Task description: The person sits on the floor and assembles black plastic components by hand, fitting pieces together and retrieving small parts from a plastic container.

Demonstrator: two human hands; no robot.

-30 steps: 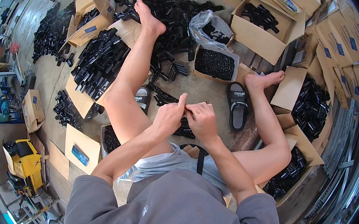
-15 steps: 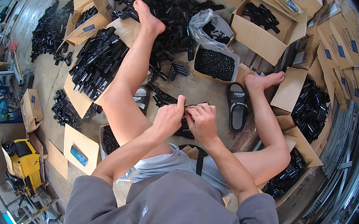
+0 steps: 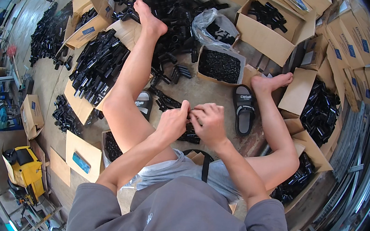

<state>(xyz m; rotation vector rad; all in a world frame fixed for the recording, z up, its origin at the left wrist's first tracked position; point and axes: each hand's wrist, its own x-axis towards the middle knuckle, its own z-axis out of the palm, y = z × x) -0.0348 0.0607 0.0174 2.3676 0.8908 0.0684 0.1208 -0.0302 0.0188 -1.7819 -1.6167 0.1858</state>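
Fingers (image 3: 184, 106) of my left hand (image 3: 172, 122) stand just beside the curled fingers of my right hand (image 3: 210, 125), above the concrete floor (image 3: 211, 93). From where I watch, I cannot tell whether either grip is closed on something, since the fingers hide what is between them. Glossy black parts (image 3: 166, 100) lie on the floor just beyond my hands. Farther away stands an open carton (image 3: 219, 79) with small black pieces (image 3: 220, 65) inside; near it, at right, lies a dark slide sandal (image 3: 244, 116). At left, many black tubular parts (image 3: 101, 61) are heaped.
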